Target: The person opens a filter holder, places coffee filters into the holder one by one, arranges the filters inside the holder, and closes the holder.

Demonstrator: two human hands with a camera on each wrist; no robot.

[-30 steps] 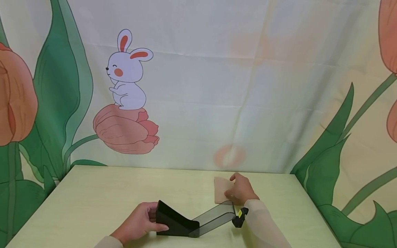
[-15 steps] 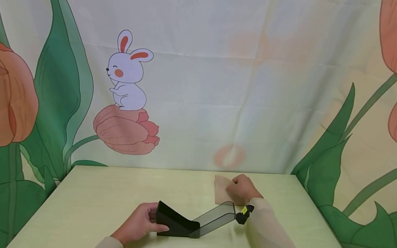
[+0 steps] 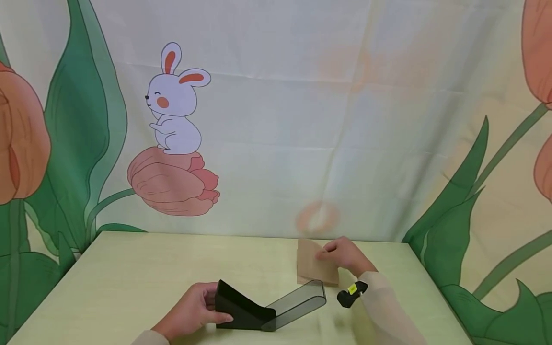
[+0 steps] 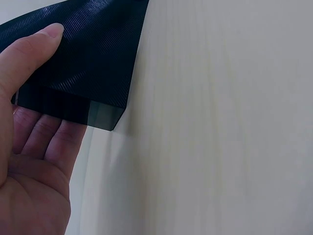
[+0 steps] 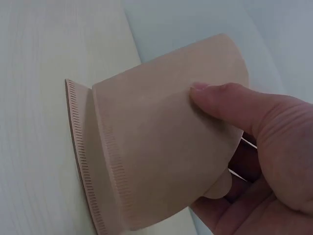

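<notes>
My left hand point(image 3: 189, 311) grips the narrow black case point(image 3: 241, 311) at its left end. In the left wrist view the thumb lies on one textured face of the case point(image 4: 83, 54), with fingers at the other side. A see-through smoky lid point(image 3: 297, 299) stands swung out to the right of the case. Farther back, my right hand point(image 3: 345, 255) pinches a brown paper coffee filter point(image 3: 308, 263). The right wrist view has the thumb on the front of this filter point(image 5: 151, 132) and fingers behind. More filters with a crimped edge point(image 5: 80, 142) sit beside it.
A pale wood-grain table point(image 3: 142, 268) lies under everything. Behind it hangs a printed cloth point(image 3: 267, 143) with a rabbit and tulips. A small black camera point(image 3: 351, 294) with a yellow mark sits at my right wrist, to the right of the lid.
My right fingers have closed on a coffee filter and raised it off the others, its edge now apart from them. The right wrist has shifted right. Left hand and case stay put.
</notes>
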